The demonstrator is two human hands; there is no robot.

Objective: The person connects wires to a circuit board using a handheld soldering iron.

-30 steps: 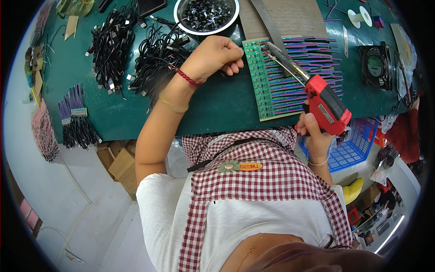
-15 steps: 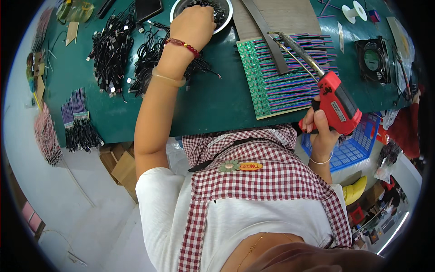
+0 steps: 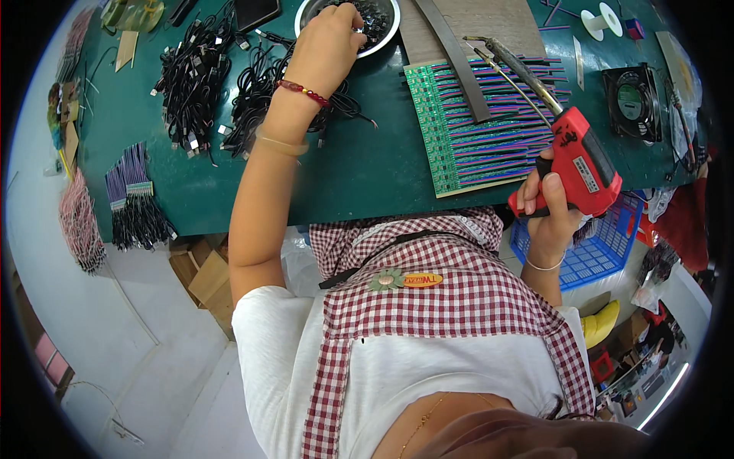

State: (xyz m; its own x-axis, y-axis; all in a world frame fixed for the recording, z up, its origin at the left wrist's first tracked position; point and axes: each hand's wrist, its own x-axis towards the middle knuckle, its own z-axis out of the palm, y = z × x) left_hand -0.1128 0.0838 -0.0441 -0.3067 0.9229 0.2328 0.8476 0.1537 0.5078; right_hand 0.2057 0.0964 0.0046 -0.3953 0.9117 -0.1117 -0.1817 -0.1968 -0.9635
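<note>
My right hand [image 3: 552, 210] is wrapped round the handle of a red soldering gun [image 3: 585, 164]. Its metal tip points up and left, above a panel of green circuit boards [image 3: 432, 130] with rows of dark, blue and pink wires. A grey flat bar [image 3: 459, 65] lies across that panel. At the far side, my left hand [image 3: 330, 34] is over a metal bowl [image 3: 394, 30] of small black parts [image 3: 375, 21]. Its fingers are curled inward; what they pinch, if anything, is hidden.
Bundles of black cables [image 3: 191, 92] with plugs lie left of the bowl. Wired pieces [image 3: 134, 191] and pink wires [image 3: 79, 222] hang at the left table edge. A black fan [image 3: 631, 102] and a white spool [image 3: 602, 21] stand right. Below is a blue basket [image 3: 589, 260].
My left hand has drawn slightly back toward the bowl's near left rim, its fingers showing more. The soldering gun has shifted a little to the right and its tip has lifted.
</note>
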